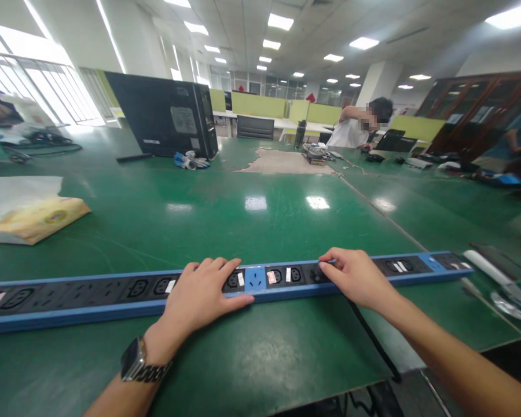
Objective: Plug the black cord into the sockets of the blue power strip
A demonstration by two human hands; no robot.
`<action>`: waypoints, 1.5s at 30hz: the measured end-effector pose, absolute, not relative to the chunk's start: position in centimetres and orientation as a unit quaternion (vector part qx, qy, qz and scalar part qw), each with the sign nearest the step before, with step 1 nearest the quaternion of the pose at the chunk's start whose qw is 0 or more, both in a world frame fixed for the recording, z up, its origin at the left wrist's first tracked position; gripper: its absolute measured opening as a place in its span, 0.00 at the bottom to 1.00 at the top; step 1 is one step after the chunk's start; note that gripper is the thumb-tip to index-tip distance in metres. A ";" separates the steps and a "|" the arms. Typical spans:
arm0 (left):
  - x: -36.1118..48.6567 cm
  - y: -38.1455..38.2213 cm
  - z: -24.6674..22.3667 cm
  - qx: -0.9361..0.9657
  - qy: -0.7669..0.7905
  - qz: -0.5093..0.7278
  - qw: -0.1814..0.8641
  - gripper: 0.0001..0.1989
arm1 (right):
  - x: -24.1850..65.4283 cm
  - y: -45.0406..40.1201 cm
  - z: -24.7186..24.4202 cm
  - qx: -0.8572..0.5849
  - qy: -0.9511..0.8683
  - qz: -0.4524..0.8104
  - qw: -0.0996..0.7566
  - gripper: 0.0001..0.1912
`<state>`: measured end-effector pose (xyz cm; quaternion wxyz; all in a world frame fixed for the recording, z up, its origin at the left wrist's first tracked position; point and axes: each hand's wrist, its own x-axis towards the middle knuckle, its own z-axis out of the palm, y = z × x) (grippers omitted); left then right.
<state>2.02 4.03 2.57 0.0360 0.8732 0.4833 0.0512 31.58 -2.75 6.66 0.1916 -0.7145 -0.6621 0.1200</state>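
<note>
A long blue and black power strip (226, 298) lies across the near part of the green table, with several sockets and small white labels along its top. My left hand (204, 292), a watch (134, 359) on its wrist, spans the strip left of a blue socket (255, 280). Its fingers reach over the far edge and its thumb lies along the near edge. Farther right, my right hand (358, 278) is closed at a socket, thumb and forefinger pinching a black plug (316, 273), mostly hidden. A black cable (373, 336) runs from beneath that hand toward the table's front edge.
A tissue pack (39, 217) lies at left on the green table (226, 220). Behind stand a black computer case (165, 116) and gloves (191, 161). Tools and a white roll (488, 269) lie at right. A person (356, 127) works across the table.
</note>
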 end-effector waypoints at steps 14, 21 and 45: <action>1.7 4.3 2.4 0.870 0.490 0.054 0.034 0.39 | 27.6 -2.0 6.8 -0.774 -0.631 -0.010 0.052 0.13; 1.6 4.6 2.1 0.873 0.482 0.064 0.033 0.40 | 27.2 -2.5 5.3 -0.777 -0.626 -0.011 0.064 0.13; 1.8 4.0 2.5 0.871 0.483 0.072 0.057 0.39 | 20.5 1.7 6.7 -0.659 -0.693 0.201 0.213 0.09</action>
